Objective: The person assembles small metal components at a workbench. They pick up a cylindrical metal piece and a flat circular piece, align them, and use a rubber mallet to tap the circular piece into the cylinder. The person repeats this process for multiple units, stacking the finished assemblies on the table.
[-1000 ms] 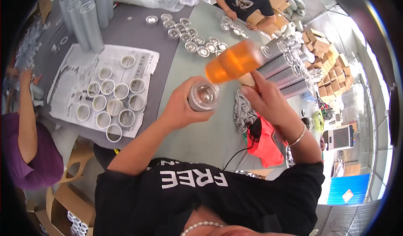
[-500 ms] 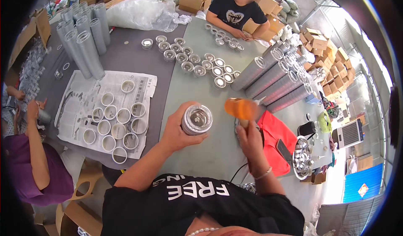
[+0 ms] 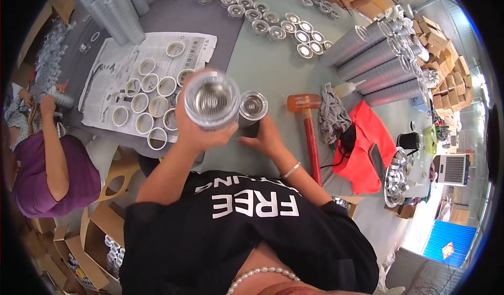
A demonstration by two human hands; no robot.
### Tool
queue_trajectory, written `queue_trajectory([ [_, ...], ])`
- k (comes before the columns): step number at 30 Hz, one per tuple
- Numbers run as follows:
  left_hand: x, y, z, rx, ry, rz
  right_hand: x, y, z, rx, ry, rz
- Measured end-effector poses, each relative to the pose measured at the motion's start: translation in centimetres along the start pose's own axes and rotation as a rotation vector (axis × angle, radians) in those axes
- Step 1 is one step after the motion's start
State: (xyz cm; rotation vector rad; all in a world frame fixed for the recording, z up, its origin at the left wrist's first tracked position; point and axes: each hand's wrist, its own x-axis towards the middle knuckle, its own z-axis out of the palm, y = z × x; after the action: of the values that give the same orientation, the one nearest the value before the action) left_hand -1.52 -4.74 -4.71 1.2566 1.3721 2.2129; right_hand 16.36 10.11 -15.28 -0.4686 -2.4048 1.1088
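My left hand is closed around a round cup with a clear rim and ribbed silvery inside, raised close and slightly blurred. A smaller-looking round silvery cup stands just right of it, with its lower side in shadow. My right hand curls around the low right side of that second cup, thumb toward the left; some fingertips are hidden. To the right lies a mallet with an orange head and red handle, free of both hands. Several white-rimmed round lids sit on newspaper at left.
Tall stacks of silvery cups lean at the right rear; more stacks stand far left. Right of the mallet are a grey rag, a red cloth and a phone. A co-worker in purple sits at left.
My right hand has let go of the mallet, which now lies on the table, and has moved left to the standing cup. My left hand has lifted a cup; the whole view has shifted.
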Motion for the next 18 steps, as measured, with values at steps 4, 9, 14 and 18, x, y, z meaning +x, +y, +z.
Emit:
queue_trajectory([
  [4,-7.0,-3.0,-0.6,0.064,-0.033,-0.216,1.8,1.3,1.5,0.024,0.084,0.065],
  [9,-11.4,-6.8,0.0,0.142,-0.083,-0.325,2.5,-0.7,-2.5,0.0,0.145,0.074],
  [14,-11.6,-5.9,-1.1,0.276,-0.269,-0.305,2.5,-6.0,-7.4,-0.131,0.07,-0.027],
  [18,-5.2,0.9,-2.0,0.18,-0.101,-0.118,1.0,-10.9,-8.5,-0.105,-0.101,-0.053],
])
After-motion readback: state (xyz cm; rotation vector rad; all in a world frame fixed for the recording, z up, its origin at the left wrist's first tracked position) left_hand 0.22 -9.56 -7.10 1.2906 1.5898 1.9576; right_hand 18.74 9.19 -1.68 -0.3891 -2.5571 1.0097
